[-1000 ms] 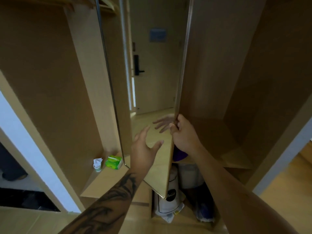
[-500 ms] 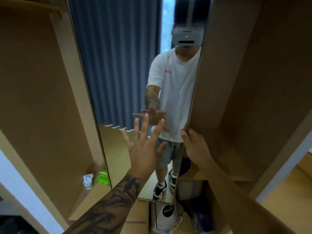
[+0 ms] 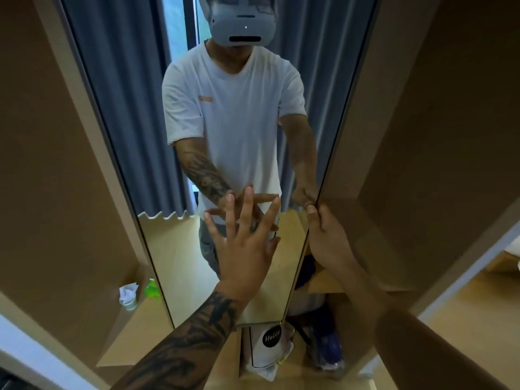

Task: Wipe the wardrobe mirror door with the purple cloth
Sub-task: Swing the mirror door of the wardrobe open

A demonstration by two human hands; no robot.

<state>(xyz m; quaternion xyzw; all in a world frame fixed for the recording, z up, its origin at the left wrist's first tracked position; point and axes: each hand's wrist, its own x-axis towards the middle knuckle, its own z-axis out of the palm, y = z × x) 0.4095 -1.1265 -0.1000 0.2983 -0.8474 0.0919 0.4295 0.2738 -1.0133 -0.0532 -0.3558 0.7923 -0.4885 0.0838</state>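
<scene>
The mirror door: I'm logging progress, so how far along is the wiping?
Done: the mirror door faces the person. In hand: the right hand holds its edge, and the left hand is spread open at the glass, without a cloth. Left: fetching the purple cloth from the shelf behind the door, then all the wiping.

Purple cloth (image 3: 306,270) mostly hidden behind the mirror door (image 3: 180,249) (right edge).

**Lighting and picture quality**

Dim, warm interior light; wardrobe panels (image 3: 450,108) shadowed at right. Daylight strip reflected in mirror door (image 3: 174,249), far centre. Soft overall blur. Wide-angle bending at left and right edges. No harsh glare.
</scene>
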